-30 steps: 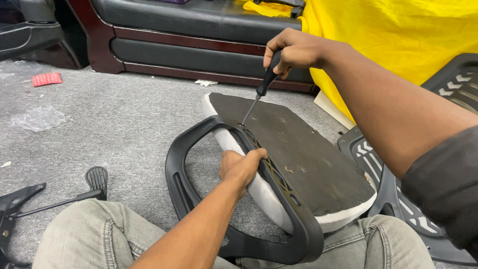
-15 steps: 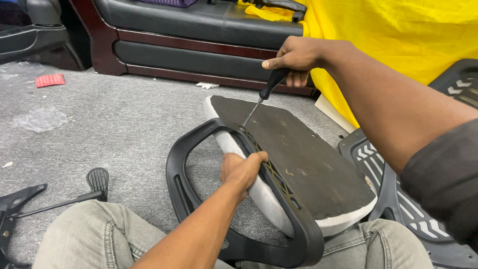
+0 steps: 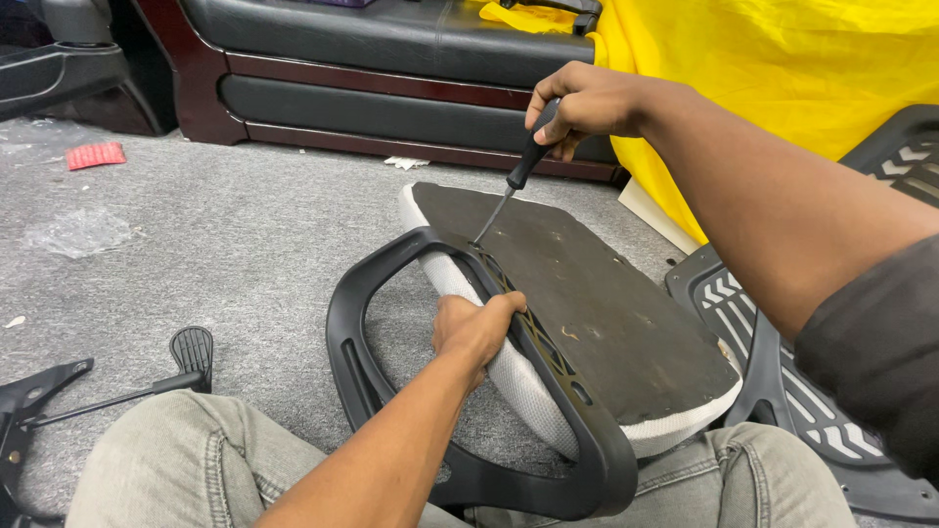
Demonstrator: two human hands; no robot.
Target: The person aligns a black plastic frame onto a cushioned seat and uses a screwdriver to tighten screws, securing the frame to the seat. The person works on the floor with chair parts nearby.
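Fingers of the right hand (image 3: 587,103) were wrapped tight round the black handle of a screwdriver (image 3: 515,181), whose thin shaft slanted down so its tip met the black plastic armrest frame (image 3: 391,264) where that frame joined the seat pad (image 3: 597,303). Fingers of the left hand (image 3: 476,328) were curled shut over the frame's inner bar against the pad's white mesh edge, seemingly to steady it against the tool's push. The pad lay underside up across the person's lap, above the grey carpet floor (image 3: 245,215). No container showed. A black lever (image 3: 186,352) lay on the carpet nearby.
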